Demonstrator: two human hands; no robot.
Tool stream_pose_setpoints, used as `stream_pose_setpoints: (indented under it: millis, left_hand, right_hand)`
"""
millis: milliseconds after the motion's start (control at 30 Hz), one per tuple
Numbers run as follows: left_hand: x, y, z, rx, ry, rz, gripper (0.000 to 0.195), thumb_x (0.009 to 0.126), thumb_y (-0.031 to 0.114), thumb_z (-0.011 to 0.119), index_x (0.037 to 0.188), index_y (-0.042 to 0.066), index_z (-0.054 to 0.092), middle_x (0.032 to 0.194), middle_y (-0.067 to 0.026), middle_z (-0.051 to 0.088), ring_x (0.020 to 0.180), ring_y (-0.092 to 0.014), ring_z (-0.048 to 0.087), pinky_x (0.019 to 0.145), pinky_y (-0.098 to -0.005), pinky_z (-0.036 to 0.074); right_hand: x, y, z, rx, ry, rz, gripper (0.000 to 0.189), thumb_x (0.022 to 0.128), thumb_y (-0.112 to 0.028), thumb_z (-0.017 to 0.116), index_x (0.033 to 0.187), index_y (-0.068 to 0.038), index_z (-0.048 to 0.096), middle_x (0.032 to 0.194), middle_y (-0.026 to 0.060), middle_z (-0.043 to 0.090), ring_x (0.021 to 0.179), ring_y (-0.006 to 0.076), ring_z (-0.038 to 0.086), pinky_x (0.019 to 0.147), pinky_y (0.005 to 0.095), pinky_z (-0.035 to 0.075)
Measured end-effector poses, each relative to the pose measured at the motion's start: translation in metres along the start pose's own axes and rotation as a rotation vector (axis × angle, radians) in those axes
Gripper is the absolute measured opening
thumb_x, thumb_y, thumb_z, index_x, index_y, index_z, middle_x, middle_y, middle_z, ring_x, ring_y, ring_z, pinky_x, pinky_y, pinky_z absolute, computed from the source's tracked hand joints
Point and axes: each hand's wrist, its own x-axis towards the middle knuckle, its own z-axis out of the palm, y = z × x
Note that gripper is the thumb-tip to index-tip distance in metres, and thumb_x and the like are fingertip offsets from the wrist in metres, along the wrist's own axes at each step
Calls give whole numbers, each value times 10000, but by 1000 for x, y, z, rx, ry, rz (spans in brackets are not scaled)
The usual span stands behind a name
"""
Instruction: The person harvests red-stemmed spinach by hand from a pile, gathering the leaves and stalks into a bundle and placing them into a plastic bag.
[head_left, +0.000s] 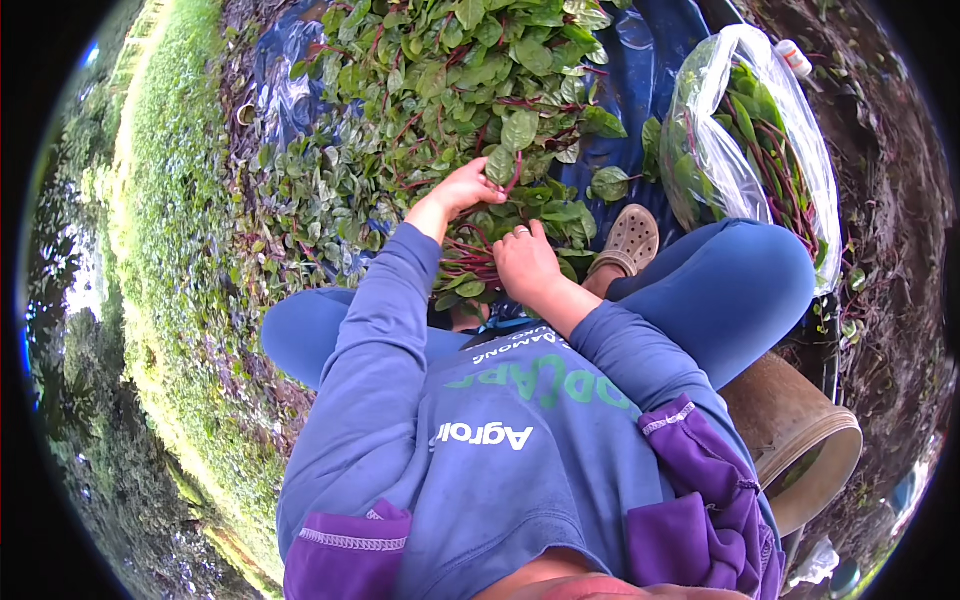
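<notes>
Between the fingertips of my left hand (469, 189) is a single red-stemmed sprig (517, 133) with broad green leaves, probably Malabar spinach. My right hand (526, 261) is palm down, its fingers curled over a bundle of red stems (469, 259) close to my lap. A ring shows on one finger; the thumb is hidden. Beyond both hands spreads a large heap of the same leafy greens (450, 97) on a blue plastic sheet (634, 67). One loose leaf (610, 184) rests on the sheet to the right.
A clear plastic bag (701, 112) of red-stemmed greens (780, 157) stands beyond my right knee. Near it is a small white bottle (793, 58). My foot in a tan clog (631, 234) is on the sheet. Behind my right thigh lies a brown bucket-like container (795, 435).
</notes>
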Motion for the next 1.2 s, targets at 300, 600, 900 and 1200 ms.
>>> stream_pose_setpoints:
  millis: [300, 600, 900, 1200]
  left_hand:
    - [-58, 2, -31, 496, 347, 85, 756, 811, -25, 548, 1528, 134, 369, 778, 10, 577, 720, -93, 529, 707, -243, 441]
    - [-78, -22, -28, 454, -221, -184, 509, 709, -78, 500, 1146, 52, 727, 964, -41, 700, 918, -141, 616, 877, -297, 473]
    - [0, -39, 24, 1157, 191, 540, 478, 740, -80, 522, 1135, 102, 720, 1186, -114, 680, 1215, -339, 556, 1091, -438, 405]
    - [12, -16, 9, 1923, 132, 399, 148, 825, 144, 606, 920, 145, 720, 1039, -68, 636, 1147, -264, 550, 1128, -484, 314]
  right_hand:
    - [-3, -6, -8, -63, 115, -102, 272, 916, -202, 510, 1046, -71, 711, 1331, 145, 569, 1303, 288, 482, 1133, 475, 302]
    - [-2, -5, 2, 49, 162, -158, 210, 853, -170, 561, 966, -47, 687, 1269, 170, 570, 1180, 304, 562, 997, 436, 446]
    - [-2, -4, 10, 41, 48, -135, 185, 890, -188, 558, 997, -85, 669, 987, 86, 672, 943, 246, 660, 806, 379, 506]
    - [-3, -5, 0, 42, -14, -76, 355, 827, -135, 607, 1178, -79, 604, 1043, 106, 667, 1001, 271, 642, 904, 406, 473]
